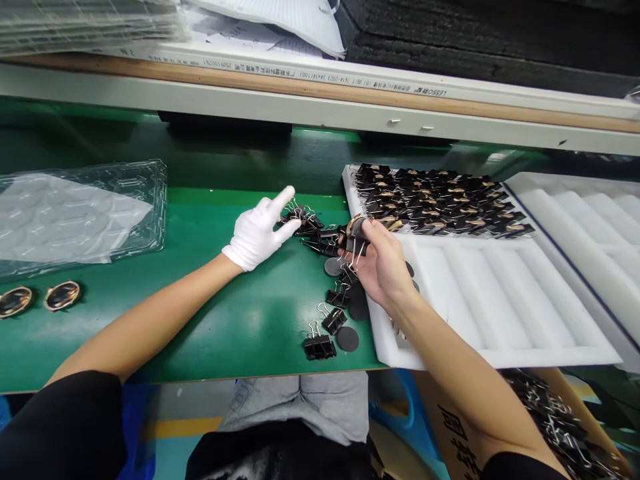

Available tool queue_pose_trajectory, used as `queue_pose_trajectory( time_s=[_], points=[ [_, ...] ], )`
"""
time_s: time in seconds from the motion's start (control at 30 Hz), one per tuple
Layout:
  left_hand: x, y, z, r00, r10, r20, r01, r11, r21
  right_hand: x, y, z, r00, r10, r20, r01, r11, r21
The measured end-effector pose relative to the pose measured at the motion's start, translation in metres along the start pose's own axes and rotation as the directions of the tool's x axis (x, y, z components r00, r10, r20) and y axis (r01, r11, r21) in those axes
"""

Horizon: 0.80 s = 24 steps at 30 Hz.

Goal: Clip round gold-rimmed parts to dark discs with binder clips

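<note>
My left hand [260, 230], in a white glove, reaches to a pile of black binder clips [305, 220], its thumb and forefinger spread at the pile's left side. Bare, my right hand [383, 263] grips a black binder clip [357, 244] with a gold-edged piece [357, 225] in its jaws. Below it, loose clips [334, 320] and round black discs [347, 339] lie on the green table. To the right, a white foam tray [480, 300] holds rows of clips with gold-edged pieces [440, 200] in its back part.
A clear plastic tray [80, 213] lies at the left, with two gold-rimmed oval parts [62, 295] in front. Another foam tray [590, 227] stands at the far right. Below the table edge, a cardboard box [450, 420] holds many clips. A shelf [320, 100] crosses the back.
</note>
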State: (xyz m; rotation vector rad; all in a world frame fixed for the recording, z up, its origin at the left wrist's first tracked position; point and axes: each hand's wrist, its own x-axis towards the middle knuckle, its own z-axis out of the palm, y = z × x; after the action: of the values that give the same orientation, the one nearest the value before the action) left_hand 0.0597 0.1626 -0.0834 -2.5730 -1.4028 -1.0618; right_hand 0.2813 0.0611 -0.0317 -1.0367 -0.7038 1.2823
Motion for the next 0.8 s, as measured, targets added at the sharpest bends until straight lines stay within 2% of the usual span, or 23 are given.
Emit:
queue_pose_trajectory(
  time_s=[0.1, 0.17, 0.23, 0.33, 0.37, 0.43, 0.5, 0.57, 0.63, 0.8],
  points=[
    [-0.003, -0.007, 0.006, 0.987, 0.155, 0.041, -0.154, 0.988, -0.035, -0.002, 0.000, 0.001, 0.999, 0.012, 0.036, -0.011, 1.000, -0.028],
    [-0.008, -0.007, 0.006, 0.983, 0.182, -0.018, -0.183, 0.974, -0.132, -0.003, 0.000, 0.001, 0.998, 0.012, 0.068, -0.008, 0.998, -0.058],
    [-0.012, -0.002, 0.002, 0.986, 0.132, -0.105, -0.151, 0.967, -0.205, -0.004, 0.000, 0.000, 0.993, 0.027, 0.113, -0.015, 0.994, -0.107],
    [-0.017, 0.014, -0.008, 0.973, -0.119, -0.196, 0.038, 0.925, -0.377, -0.005, 0.001, -0.003, 0.971, 0.079, 0.224, -0.021, 0.969, -0.248],
    [-0.019, 0.022, -0.011, 0.961, -0.215, -0.175, 0.110, 0.875, -0.472, -0.006, 0.002, -0.004, 0.959, 0.087, 0.268, -0.003, 0.954, -0.298],
    [-0.023, 0.037, -0.016, 0.937, -0.350, -0.020, 0.247, 0.702, -0.668, -0.007, 0.005, -0.005, 0.931, 0.068, 0.359, 0.077, 0.924, -0.374],
    [-0.029, 0.050, -0.019, 0.915, -0.355, 0.193, 0.366, 0.525, -0.768, -0.007, 0.008, -0.006, 0.904, 0.025, 0.427, 0.174, 0.891, -0.419],
    [-0.033, 0.057, -0.019, 0.882, -0.318, 0.348, 0.460, 0.424, -0.780, -0.007, 0.011, -0.007, 0.893, -0.009, 0.450, 0.235, 0.861, -0.451],
    [-0.035, 0.058, -0.018, 0.864, -0.283, 0.416, 0.502, 0.416, -0.759, -0.006, 0.014, -0.007, 0.896, -0.032, 0.444, 0.264, 0.841, -0.473],
    [-0.033, 0.051, -0.017, 0.863, -0.208, 0.460, 0.499, 0.487, -0.717, -0.006, 0.018, -0.007, 0.898, -0.058, 0.437, 0.292, 0.821, -0.491]
  ],
)
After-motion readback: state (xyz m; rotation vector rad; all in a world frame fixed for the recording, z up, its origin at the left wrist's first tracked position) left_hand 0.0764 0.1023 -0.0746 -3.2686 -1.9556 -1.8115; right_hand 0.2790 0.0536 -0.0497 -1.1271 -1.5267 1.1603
